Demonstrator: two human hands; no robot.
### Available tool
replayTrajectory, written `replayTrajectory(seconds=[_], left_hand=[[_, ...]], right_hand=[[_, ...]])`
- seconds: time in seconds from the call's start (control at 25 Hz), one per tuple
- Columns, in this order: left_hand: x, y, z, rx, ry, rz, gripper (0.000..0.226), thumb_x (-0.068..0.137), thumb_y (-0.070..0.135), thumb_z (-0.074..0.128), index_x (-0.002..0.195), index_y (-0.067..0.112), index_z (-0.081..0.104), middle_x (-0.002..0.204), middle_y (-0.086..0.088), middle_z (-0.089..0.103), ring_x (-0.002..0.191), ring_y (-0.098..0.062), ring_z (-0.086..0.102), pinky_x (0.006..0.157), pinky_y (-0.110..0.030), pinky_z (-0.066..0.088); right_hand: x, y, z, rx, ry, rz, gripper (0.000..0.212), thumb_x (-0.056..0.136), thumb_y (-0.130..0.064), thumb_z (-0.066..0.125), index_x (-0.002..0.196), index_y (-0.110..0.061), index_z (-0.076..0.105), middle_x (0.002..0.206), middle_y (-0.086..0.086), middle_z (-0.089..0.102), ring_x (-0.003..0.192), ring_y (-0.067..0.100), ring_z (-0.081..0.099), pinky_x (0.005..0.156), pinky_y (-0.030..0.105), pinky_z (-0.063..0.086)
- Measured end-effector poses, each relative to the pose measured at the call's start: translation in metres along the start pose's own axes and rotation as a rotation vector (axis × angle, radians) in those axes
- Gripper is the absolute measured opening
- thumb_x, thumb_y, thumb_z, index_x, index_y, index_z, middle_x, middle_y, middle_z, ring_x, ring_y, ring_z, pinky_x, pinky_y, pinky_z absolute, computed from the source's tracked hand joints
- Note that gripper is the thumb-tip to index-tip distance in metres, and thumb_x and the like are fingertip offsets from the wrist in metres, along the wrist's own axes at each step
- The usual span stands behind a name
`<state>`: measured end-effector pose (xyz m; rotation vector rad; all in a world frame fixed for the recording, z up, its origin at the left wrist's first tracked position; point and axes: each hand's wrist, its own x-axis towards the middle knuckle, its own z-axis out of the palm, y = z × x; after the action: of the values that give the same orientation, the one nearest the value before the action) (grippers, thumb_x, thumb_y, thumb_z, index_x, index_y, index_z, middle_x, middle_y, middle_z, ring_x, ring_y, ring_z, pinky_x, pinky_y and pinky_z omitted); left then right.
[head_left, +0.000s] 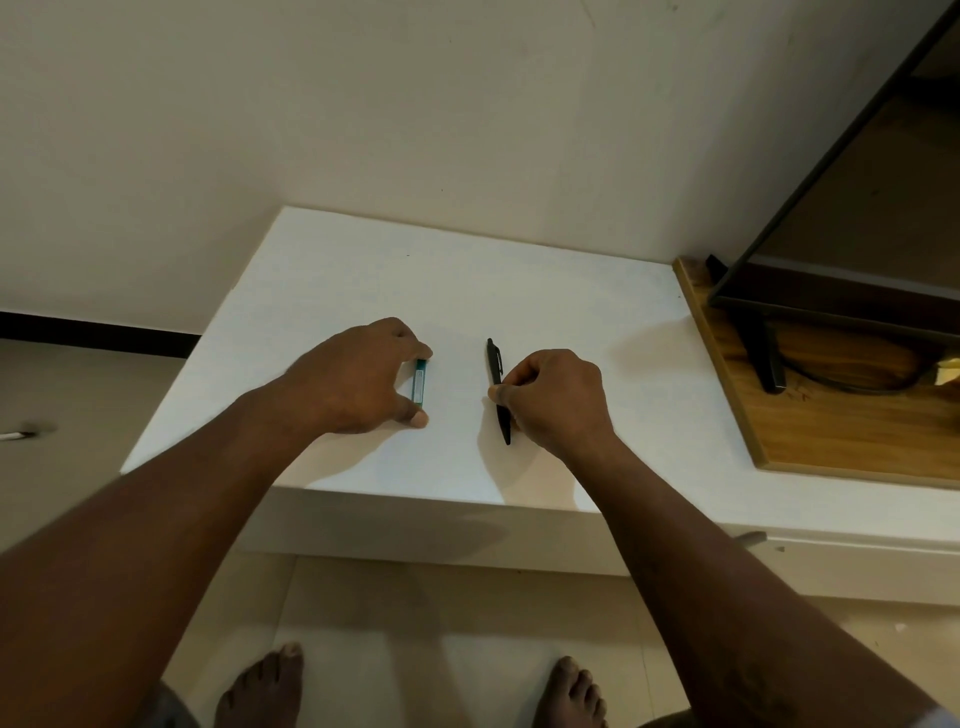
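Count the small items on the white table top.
2: a teal case gripped by the left hand, and a black pen pinched by the right hand. Others may hide beneath the hands.

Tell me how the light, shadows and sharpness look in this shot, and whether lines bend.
Head view, light: warm and dim, white table bright, almost textureless; soft shadows beside the right hand and black pen. Head view, sharpness: left hand and its teal item sharp; a small object on the floor, far left, smeared; forearms stretched wide toward the lower corners.
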<state>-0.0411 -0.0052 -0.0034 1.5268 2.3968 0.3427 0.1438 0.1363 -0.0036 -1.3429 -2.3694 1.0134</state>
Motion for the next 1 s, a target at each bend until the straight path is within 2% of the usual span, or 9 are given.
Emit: replayTrajectory(seconds=[0.2, 0.4, 0.6, 0.72, 0.88, 1.0], left_hand=[[0.001, 0.004, 0.004, -0.026, 0.023, 0.011, 0.084, 0.077, 0.052, 0.084, 0.15, 0.03, 0.051, 0.15, 0.012, 0.047, 0.115, -0.016, 0.058, 0.092, -0.031, 0.046], [0.003, 0.007, 0.007, -0.057, 0.041, 0.036, 0.08, 0.081, 0.049, 0.083, 0.151, 0.032, 0.05, 0.154, 0.016, 0.046, 0.118, -0.016, 0.058, 0.091, -0.028, 0.041], [0.003, 0.009, 0.012, -0.057, 0.06, 0.034, 0.078, 0.082, 0.049, 0.082, 0.151, 0.033, 0.049, 0.157, 0.016, 0.046, 0.123, -0.016, 0.057, 0.095, -0.028, 0.04], [0.004, 0.008, 0.014, -0.07, 0.062, 0.031, 0.078, 0.081, 0.049, 0.082, 0.15, 0.035, 0.049, 0.157, 0.016, 0.047, 0.122, -0.016, 0.057, 0.095, -0.028, 0.039], [0.003, 0.009, 0.014, -0.062, 0.054, 0.023, 0.077, 0.082, 0.049, 0.081, 0.151, 0.037, 0.048, 0.158, 0.016, 0.046, 0.132, -0.017, 0.053, 0.105, -0.034, 0.042], [0.003, 0.008, 0.014, -0.069, 0.049, 0.009, 0.078, 0.081, 0.05, 0.082, 0.15, 0.039, 0.048, 0.158, 0.016, 0.046, 0.131, -0.017, 0.054, 0.106, -0.036, 0.042]], right_hand=[[0.0, 0.0, 0.004, -0.037, 0.008, -0.018, 0.01, 0.083, -0.023, 0.081, 0.076, -0.019, 0.075, 0.076, -0.003, 0.074, 0.078, 0.02, 0.074, 0.07, 0.032, 0.06], [0.001, -0.001, 0.006, -0.078, 0.026, -0.015, 0.01, 0.083, -0.024, 0.08, 0.076, -0.02, 0.075, 0.074, -0.004, 0.072, 0.077, 0.018, 0.071, 0.058, 0.024, 0.047], [0.001, 0.0, 0.006, -0.076, 0.03, -0.023, 0.011, 0.083, -0.022, 0.078, 0.076, -0.016, 0.075, 0.072, 0.001, 0.075, 0.076, 0.022, 0.075, 0.071, 0.032, 0.061], [0.001, 0.0, 0.007, -0.074, 0.036, -0.023, 0.01, 0.083, -0.021, 0.078, 0.076, -0.014, 0.074, 0.072, 0.004, 0.076, 0.078, 0.023, 0.075, 0.076, 0.036, 0.063], [0.001, 0.001, 0.007, -0.073, 0.042, -0.029, 0.011, 0.084, -0.021, 0.078, 0.079, -0.012, 0.075, 0.071, 0.005, 0.076, 0.077, 0.024, 0.075, 0.079, 0.039, 0.063], [0.001, 0.001, 0.007, -0.066, 0.039, -0.028, 0.011, 0.084, -0.022, 0.078, 0.079, -0.013, 0.074, 0.073, 0.005, 0.077, 0.078, 0.024, 0.076, 0.08, 0.04, 0.063]])
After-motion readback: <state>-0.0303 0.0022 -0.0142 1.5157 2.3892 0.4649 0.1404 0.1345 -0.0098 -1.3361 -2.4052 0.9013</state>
